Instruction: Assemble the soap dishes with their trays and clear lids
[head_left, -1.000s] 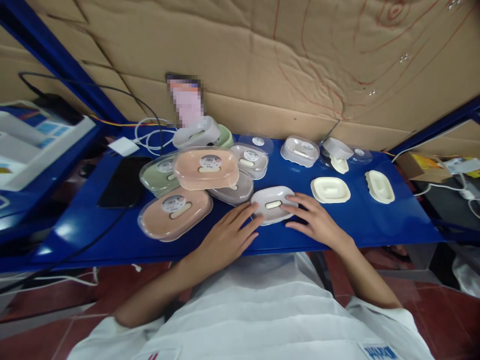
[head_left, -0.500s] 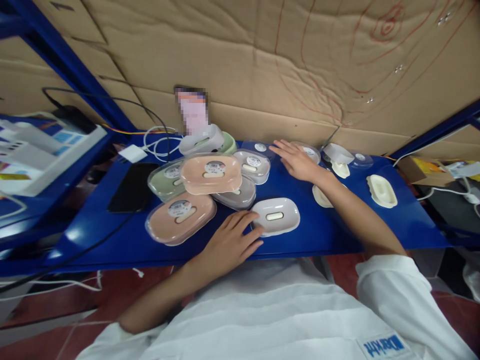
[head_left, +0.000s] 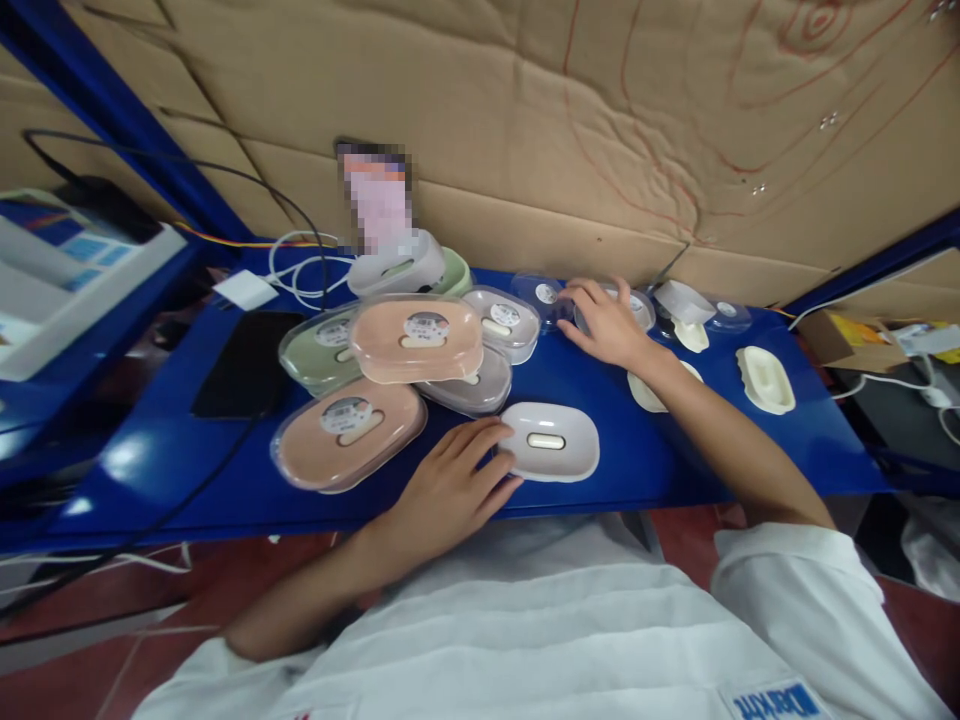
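A pale grey oval soap dish [head_left: 577,440] with a cream insert in its middle slot lies near the table's front edge. My left hand [head_left: 454,475] rests at its left end, fingers apart and touching the rim. Farther back, my right hand [head_left: 607,325] reaches between a clear labelled lid [head_left: 546,295] and another clear lid [head_left: 639,308], its fingers spread and bent. Whether its fingertips touch either lid I cannot tell. Left of the dish is a pile of lidded soap dishes: a peach one [head_left: 416,335] on top, another peach dish [head_left: 349,435], a green one [head_left: 311,350] and grey ones [head_left: 501,322].
Cream moulded pieces [head_left: 765,380] lie to the right, one partly under my right forearm. A grey ring-shaped piece [head_left: 682,300] stands at the back. On the left are a black phone [head_left: 244,365], a white charger [head_left: 251,290] and cables. A cardboard wall [head_left: 480,120] closes the back.
My right hand's fingers have bent and spread among the clear lids. My left hand stays at the dish's end. The view has shifted slightly.
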